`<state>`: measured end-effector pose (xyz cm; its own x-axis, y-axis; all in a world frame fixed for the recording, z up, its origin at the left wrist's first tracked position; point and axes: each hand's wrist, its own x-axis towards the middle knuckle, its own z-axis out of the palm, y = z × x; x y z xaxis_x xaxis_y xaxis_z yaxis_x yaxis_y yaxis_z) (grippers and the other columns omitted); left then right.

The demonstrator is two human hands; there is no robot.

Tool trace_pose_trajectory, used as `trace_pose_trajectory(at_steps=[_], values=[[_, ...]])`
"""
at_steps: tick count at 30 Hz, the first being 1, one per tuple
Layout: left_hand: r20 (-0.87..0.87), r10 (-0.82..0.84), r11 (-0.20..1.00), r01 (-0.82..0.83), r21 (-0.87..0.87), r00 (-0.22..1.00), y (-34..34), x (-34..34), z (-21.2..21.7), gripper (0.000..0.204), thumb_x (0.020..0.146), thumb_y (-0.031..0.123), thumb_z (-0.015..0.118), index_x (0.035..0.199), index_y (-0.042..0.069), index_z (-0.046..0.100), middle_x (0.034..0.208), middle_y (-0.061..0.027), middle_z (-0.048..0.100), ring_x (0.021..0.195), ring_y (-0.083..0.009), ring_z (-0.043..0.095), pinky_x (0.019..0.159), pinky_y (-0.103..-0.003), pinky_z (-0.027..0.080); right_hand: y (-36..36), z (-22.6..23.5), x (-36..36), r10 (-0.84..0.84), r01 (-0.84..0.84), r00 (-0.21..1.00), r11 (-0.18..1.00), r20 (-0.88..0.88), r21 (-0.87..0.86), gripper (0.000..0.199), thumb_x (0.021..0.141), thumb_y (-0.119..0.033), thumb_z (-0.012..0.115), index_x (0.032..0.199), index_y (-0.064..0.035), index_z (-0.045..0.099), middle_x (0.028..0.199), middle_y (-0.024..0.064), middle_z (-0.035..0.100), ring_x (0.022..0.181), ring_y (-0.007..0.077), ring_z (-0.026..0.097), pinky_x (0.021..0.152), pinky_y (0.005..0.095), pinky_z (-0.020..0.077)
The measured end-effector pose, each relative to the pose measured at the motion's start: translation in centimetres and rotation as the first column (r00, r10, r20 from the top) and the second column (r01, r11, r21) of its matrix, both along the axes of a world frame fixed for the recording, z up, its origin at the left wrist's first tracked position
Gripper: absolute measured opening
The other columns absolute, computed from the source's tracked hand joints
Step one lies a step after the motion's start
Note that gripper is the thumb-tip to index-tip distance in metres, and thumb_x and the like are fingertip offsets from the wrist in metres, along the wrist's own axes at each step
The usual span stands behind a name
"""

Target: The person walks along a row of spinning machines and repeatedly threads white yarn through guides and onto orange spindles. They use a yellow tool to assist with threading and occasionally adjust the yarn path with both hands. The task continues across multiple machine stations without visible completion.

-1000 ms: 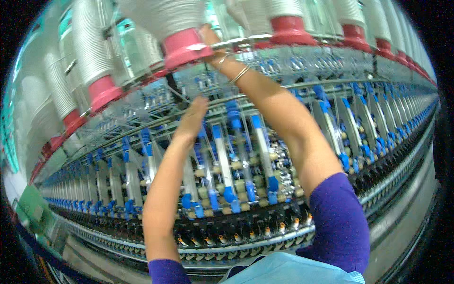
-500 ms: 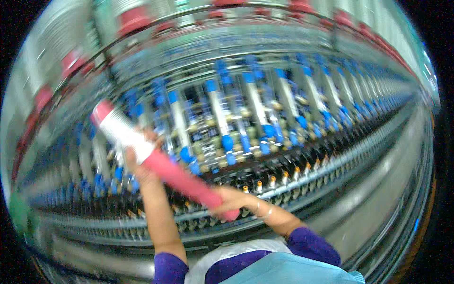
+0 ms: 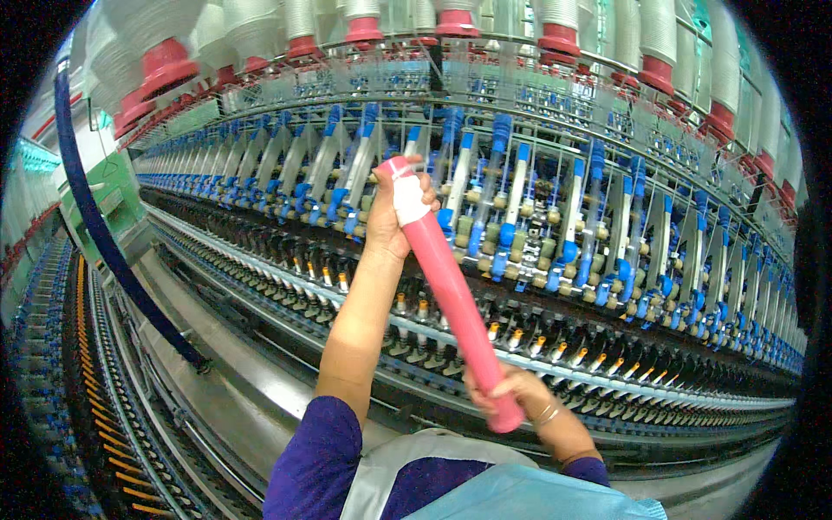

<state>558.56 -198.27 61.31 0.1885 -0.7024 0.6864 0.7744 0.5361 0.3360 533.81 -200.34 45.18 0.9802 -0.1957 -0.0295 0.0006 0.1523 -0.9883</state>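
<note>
A long pink roving bobbin (image 3: 451, 290) slants across the middle in front of the spinning frame, its lower end toward me. White roving (image 3: 408, 198) is wound around its upper end, just below the pink tip. My left hand (image 3: 389, 217) is closed around this upper, wound part, with the thumb along the side. Near the bottom end, my right hand (image 3: 511, 387) grips the bare pink tube; its fingers are partly behind it and slightly blurred.
White roving bobbins with pink ends (image 3: 165, 69) hang overhead. Behind my hands runs a row of blue-tipped drafting arms (image 3: 518, 195), with orange-topped spindles (image 3: 516, 338) below. On the left are a dark blue curved pole (image 3: 100, 221), a floor aisle (image 3: 251, 381) and another machine (image 3: 52, 347).
The view has turned left, bringing the aisle and pole in. Still in both hands, the bobbin has swung from a flatter slant to a steeper one.
</note>
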Motion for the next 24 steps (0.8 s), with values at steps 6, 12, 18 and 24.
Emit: trace_pose_trajectory(at_steps=[6,12,18,24], values=[[0.116,0.502,0.836,-0.515,0.19,0.857,6.6,3.0,-1.8,0.019,0.081,0.017,0.067,0.088,0.004,0.054,0.072,-0.0058,0.057,0.059,-0.0156,0.056,0.057,-0.027,0.047,3.9,0.9,5.6,-0.617,0.563,0.708,0.2,0.343,-0.802,0.034,0.067,-0.021,0.068,0.096,-0.006,0.058,0.079,0.008,0.065,0.067,0.0197,0.063,0.06,0.0326,0.0499],[0.244,-0.129,0.906,0.215,-0.365,0.961,11.6,7.8,-4.0,0.055,0.073,0.033,0.075,0.109,0.008,0.041,0.072,-0.0022,0.046,0.059,-0.0114,0.047,0.053,-0.025,0.042,7.3,-3.1,9.9,0.344,-0.345,0.938,0.938,-0.029,-0.038,0.036,0.066,-0.026,0.077,0.084,-0.0036,0.056,0.067,0.0037,0.057,0.057,0.013,0.055,0.051,0.027,0.0468],[0.213,0.834,0.41,-0.83,0.379,0.509,10.6,11.1,-6.9,0.056,0.07,-0.006,0.071,0.117,0.004,0.041,0.087,-0.0065,0.058,0.068,-0.0186,0.06,0.065,-0.031,0.053,8.0,-4.5,12.6,-0.601,0.486,0.715,0.059,0.358,-0.872,0.032,0.069,-0.024,0.067,0.09,-0.0029,0.056,0.072,0.0159,0.064,0.058,0.0311,0.063,0.055,0.0384,0.0506],[-0.038,0.459,0.887,-0.456,0.074,0.888,12.3,12.6,-7.7,0.017,0.075,-0.002,0.067,0.09,0.002,0.058,0.075,-0.0094,0.06,0.063,-0.018,0.06,0.059,-0.029,0.052,9.7,-4.7,10.4,0.453,-0.466,0.882,0.793,0.13,0.392,0.043,0.069,-0.025,0.074,0.098,-0.002,0.053,0.066,0.0061,0.054,0.053,0.0165,0.054,0.05,0.027,0.0461]])
